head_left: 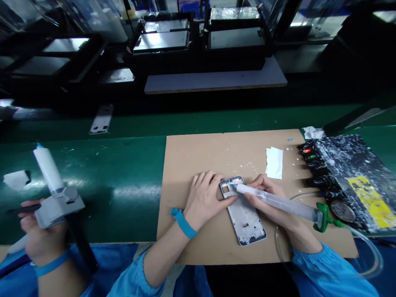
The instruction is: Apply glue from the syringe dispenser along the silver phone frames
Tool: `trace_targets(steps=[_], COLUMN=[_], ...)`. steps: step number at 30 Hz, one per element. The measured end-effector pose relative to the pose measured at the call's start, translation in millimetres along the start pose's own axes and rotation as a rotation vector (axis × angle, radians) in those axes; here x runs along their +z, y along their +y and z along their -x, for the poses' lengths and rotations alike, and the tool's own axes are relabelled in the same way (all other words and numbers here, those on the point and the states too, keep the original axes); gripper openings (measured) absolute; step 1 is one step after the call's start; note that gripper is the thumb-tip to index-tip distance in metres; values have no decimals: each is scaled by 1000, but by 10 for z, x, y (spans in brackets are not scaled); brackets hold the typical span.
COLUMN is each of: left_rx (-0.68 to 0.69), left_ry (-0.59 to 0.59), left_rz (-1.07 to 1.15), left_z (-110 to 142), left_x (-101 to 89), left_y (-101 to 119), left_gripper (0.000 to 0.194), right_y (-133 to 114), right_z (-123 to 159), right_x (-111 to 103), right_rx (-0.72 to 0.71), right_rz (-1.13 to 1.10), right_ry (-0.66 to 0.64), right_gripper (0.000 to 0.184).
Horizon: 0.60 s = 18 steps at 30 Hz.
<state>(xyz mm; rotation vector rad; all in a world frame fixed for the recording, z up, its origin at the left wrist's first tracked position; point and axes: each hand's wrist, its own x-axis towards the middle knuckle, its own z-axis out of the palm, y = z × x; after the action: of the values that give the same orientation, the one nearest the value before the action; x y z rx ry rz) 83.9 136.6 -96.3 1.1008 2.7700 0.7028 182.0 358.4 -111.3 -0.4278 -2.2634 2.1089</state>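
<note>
A silver phone frame (246, 218) lies on a brown board (201, 156) in front of me. My left hand (206, 197) rests on its upper left edge, fingers curled, holding it down. My right hand (262, 194) grips a clear glue syringe (278, 202) like a pen. The syringe's blue tip touches the top of the frame near the camera cutout. A green cap and a clear hose (368, 247) join the syringe's rear end.
A paint-spattered dispenser box (349, 177) with lights and a gauge sits at the right. White wipes (274, 162) lie on the board. At the left, another person's hand (40, 235) holds a glue gun (54, 194). A green belt (123, 181) carries a metal plate (101, 119).
</note>
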Motion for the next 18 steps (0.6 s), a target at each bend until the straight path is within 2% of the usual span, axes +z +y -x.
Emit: trace_targets(steps=[18], left_rx=[17], left_ry=[5], left_rz=[-6], left_z=[-2], left_x=[2], left_y=[1], left_gripper=[50], right_y=[-4], right_z=[-1], right_x=[10], right_rx=[18], right_rz=[-3], right_ry=[5], right_gripper=[38])
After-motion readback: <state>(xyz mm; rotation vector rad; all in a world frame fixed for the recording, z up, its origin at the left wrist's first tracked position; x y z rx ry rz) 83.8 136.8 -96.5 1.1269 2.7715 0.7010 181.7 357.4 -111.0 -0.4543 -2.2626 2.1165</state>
